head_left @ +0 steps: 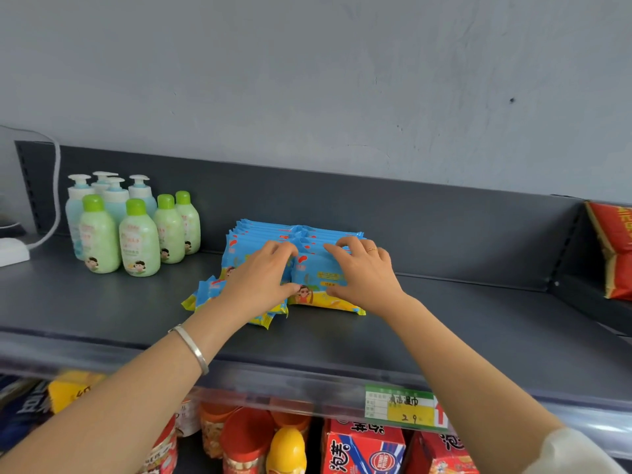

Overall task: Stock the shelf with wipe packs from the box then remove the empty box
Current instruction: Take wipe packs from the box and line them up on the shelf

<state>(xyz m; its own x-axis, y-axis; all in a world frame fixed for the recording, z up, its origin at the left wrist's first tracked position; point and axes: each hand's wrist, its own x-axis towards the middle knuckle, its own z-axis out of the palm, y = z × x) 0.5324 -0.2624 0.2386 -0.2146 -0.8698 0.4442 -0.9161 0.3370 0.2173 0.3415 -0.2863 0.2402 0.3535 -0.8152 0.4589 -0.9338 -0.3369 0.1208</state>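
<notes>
Blue and yellow wipe packs (316, 270) stand in two close rows on the dark grey shelf (444, 319), leaning back. My left hand (260, 275) grips the front of the left row (239, 246), fingers curled over the top edge and thumb at the front. My right hand (366, 271) holds the front pack of the right row the same way. A few more packs (208, 292) lie slanted on the shelf under my left wrist. The box is out of view.
Green and blue lotion bottles (136, 230) stand at the shelf's back left, beside a white device (12, 251) with a cable. A red bag (615, 248) sits on the neighbouring shelf at right. A price tag (403, 408) hangs on the front rail above jars and red boxes (362, 449).
</notes>
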